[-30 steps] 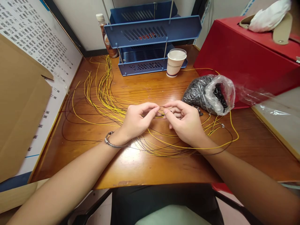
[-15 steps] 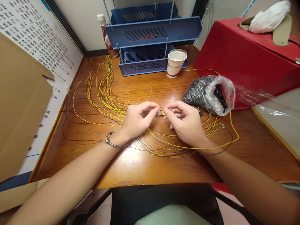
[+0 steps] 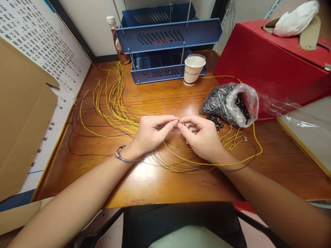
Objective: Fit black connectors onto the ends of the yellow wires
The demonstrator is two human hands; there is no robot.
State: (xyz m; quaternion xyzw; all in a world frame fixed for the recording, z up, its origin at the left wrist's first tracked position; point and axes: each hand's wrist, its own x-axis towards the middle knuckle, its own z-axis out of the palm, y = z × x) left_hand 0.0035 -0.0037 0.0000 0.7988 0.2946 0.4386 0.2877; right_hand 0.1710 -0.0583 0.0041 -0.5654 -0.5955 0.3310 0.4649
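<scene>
My left hand (image 3: pixel 152 132) and my right hand (image 3: pixel 200 136) meet fingertip to fingertip over the middle of the wooden desk (image 3: pixel 160 182). Between thumb and forefinger, my left hand pinches the end of a thin wire. My right hand pinches something small against that wire end; what it is stays hidden by the fingers. Loose yellow and dark wires (image 3: pixel 113 103) fan out to the left and loop under both wrists. A clear plastic bag of small black parts (image 3: pixel 230 103) lies just right of my right hand, with a few loose black parts (image 3: pixel 216 120) beside it.
A blue tiered paper tray (image 3: pixel 168 36) stands at the back, a paper cup (image 3: pixel 193 69) in front of it and a bottle (image 3: pixel 116 38) to its left. A red box (image 3: pixel 271 58) fills the right side. Cardboard (image 3: pixel 23 113) and a printed sheet (image 3: pixel 46 44) line the left.
My right hand has shifted slightly left and down, closing the small gap to my left fingertips. More loose black parts show beside the bag.
</scene>
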